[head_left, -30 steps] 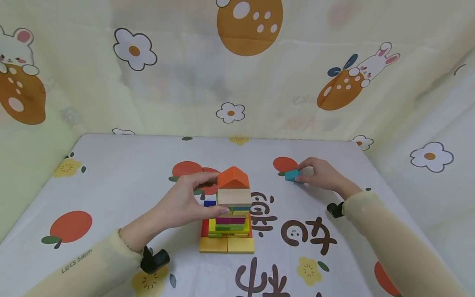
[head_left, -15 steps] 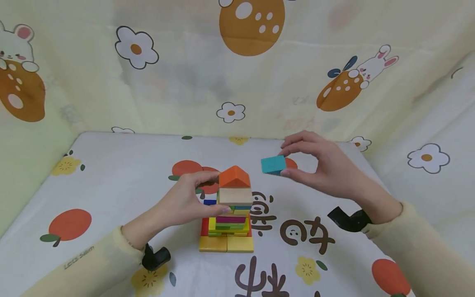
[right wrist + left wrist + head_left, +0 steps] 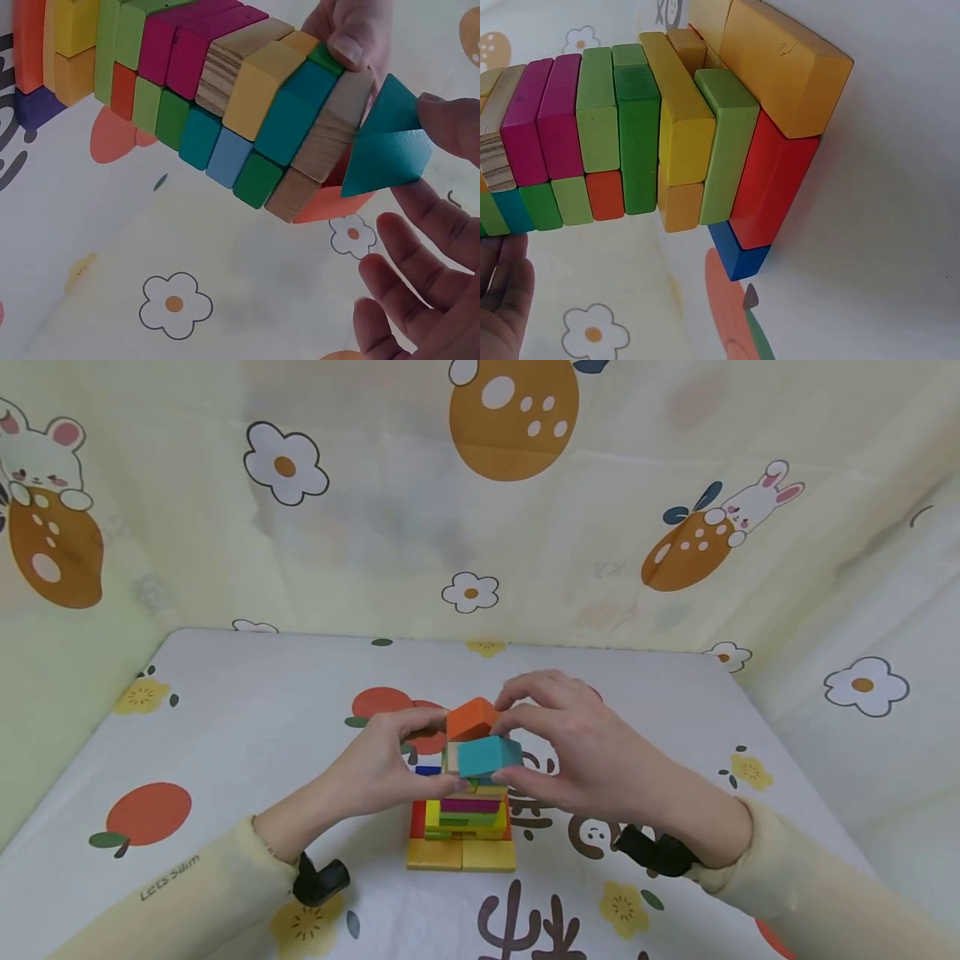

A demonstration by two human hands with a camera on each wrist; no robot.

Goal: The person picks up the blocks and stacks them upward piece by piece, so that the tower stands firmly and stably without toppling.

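A tall tower of coloured wooden blocks (image 3: 471, 820) stands mid-table. My left hand (image 3: 378, 764) holds its upper left side, thumb in front and fingers behind. At the top sits an orange triangular block (image 3: 470, 720), partly hidden by my right fingers in the head view. My right hand (image 3: 581, 747) pinches a teal triangular block (image 3: 386, 161) between thumb and fingers, beside the tower's top. In the right wrist view this block overlaps the orange one; whether they touch I cannot tell. The left wrist view shows the lower layers, including a red block (image 3: 772, 180).
The table is covered with a white printed cloth (image 3: 247, 718) of fruit, flowers and lettering. Behind it hangs a cream patterned curtain (image 3: 375, 552). Yellow blocks (image 3: 461, 855) form the tower's front base, and a blue block (image 3: 739, 251) sticks out near the bottom.
My right hand has lifted the teal triangular block off the table at the right and carried it left to the tower's top. My left hand has stayed on the tower.
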